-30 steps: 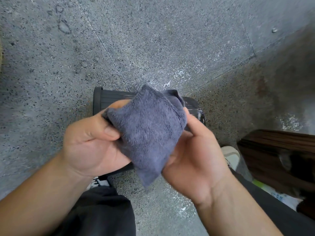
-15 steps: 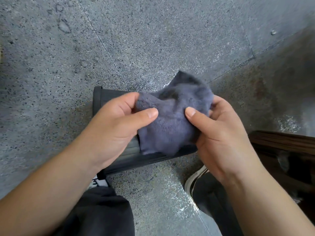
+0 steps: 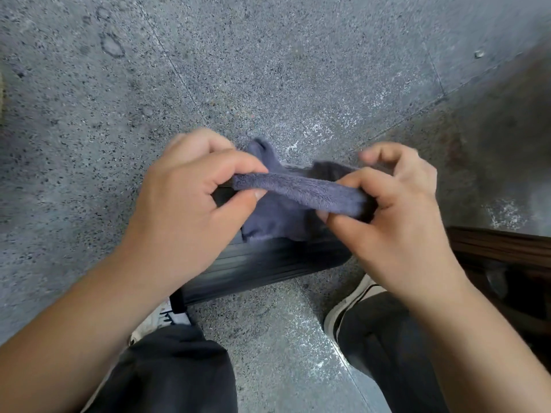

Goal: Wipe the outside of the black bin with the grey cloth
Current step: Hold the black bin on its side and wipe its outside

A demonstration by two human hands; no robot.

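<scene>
The grey cloth (image 3: 298,195) is stretched between both hands above the black bin (image 3: 262,266). My left hand (image 3: 190,204) pinches its left end between thumb and forefinger. My right hand (image 3: 396,210) pinches its right end the same way. A folded edge runs taut from hand to hand, and the rest of the cloth hangs below it. The ribbed bin lies on its side on the floor under my hands, and they cover most of it.
Speckled grey stone floor (image 3: 268,70) lies all around. My two legs in dark trousers and pale shoes (image 3: 351,305) stand near the bin. A dark brown wooden object (image 3: 501,251) sits at the right edge.
Both hands have shifted from bunching the cloth to pinching its ends and pulling them apart, so the cloth is now drawn out into a long folded strip.
</scene>
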